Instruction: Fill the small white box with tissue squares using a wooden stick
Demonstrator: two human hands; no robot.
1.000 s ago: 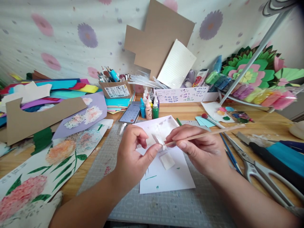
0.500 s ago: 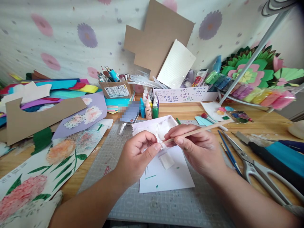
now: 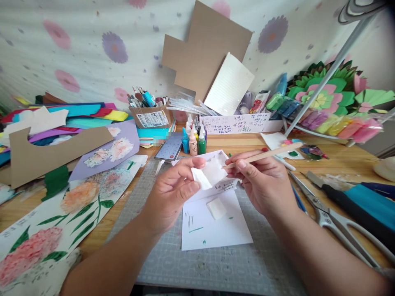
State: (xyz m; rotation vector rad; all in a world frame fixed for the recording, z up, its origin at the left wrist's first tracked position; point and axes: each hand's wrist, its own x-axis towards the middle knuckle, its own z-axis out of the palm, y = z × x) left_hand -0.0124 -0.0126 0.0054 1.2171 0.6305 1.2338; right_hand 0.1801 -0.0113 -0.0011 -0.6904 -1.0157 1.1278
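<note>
My left hand (image 3: 169, 193) pinches a small, thin white piece of tissue (image 3: 201, 179) between thumb and fingers, its loose edge spread toward the right. In my right hand (image 3: 268, 183) a slim wooden stick (image 3: 268, 154) is gripped like a pencil, its lower tip to the right of the tissue. Behind both hands stands a shallow white box (image 3: 224, 187) with white material in it. Below them, a small stack of white squares (image 3: 216, 208) lies on a white paper sheet (image 3: 216, 237) with green marks.
A grey cutting mat (image 3: 173, 263) covers the middle of the wooden table. Scissors (image 3: 327, 216) and a paintbrush lie at right. Paint bottles (image 3: 193, 142) and a phone (image 3: 169, 148) stand or lie behind the box. Flower-decorated paper (image 3: 83, 209) lies at left.
The stick has come away from my left fingers, moving up and right with my right hand. The bunched tissue now shows spread out in my left hand, which has shifted slightly left.
</note>
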